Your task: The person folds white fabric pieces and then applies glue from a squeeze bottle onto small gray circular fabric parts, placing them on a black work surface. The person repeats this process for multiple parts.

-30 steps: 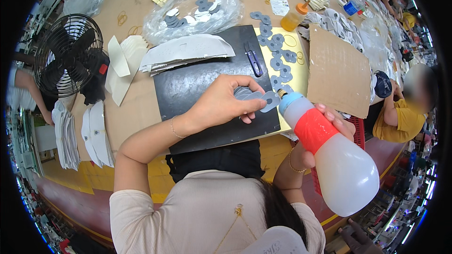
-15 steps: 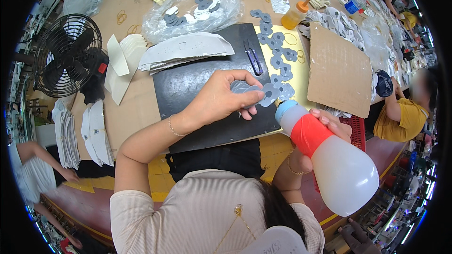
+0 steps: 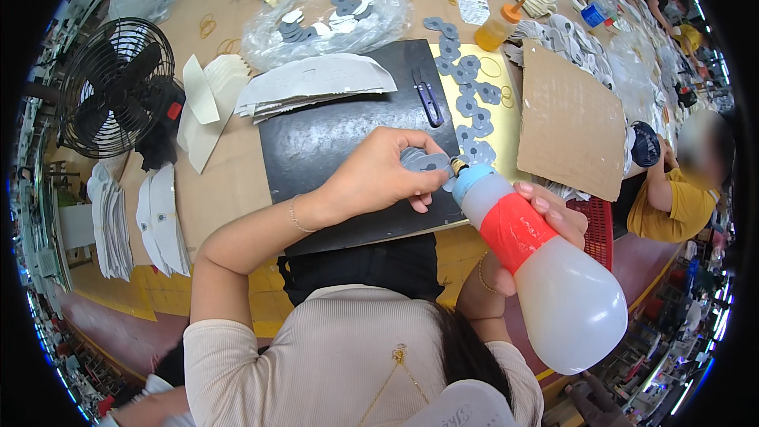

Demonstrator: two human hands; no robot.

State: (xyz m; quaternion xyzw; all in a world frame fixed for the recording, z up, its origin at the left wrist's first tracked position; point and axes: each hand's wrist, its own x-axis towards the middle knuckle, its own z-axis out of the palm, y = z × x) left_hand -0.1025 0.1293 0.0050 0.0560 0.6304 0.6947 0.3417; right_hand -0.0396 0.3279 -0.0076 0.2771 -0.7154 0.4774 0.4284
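Note:
My left hand [image 3: 383, 172] is closed on a small stack of grey rounded, petal-shaped pieces [image 3: 428, 163], held above a black mat [image 3: 332, 126]. My right hand [image 3: 553, 217] grips a white squeeze bottle [image 3: 571, 300] with a red band and a light-blue collar. The bottle is tilted, its narrow brass-coloured nozzle [image 3: 458, 164] right at the edge of the held pieces; whether it touches them I cannot tell. More grey pieces with dark centres [image 3: 466, 96] lie in an overlapping line on a yellow sheet [image 3: 506, 138] beyond the bottle.
Thread snips [image 3: 428, 100] and a stack of white curved panels [image 3: 316, 85] lie on the mat. Behind is a plastic bag [image 3: 324, 24] of grey and white pieces. A black fan [image 3: 116, 88] stands left; cardboard [image 3: 571, 122] and an amber bottle [image 3: 498, 28] are right. A co-worker [image 3: 680, 198] sits right.
The bottle's nozzle has shifted left and slightly up toward the stack in my left hand. My left hand has moved a little right and down. A person at the far left has moved lower.

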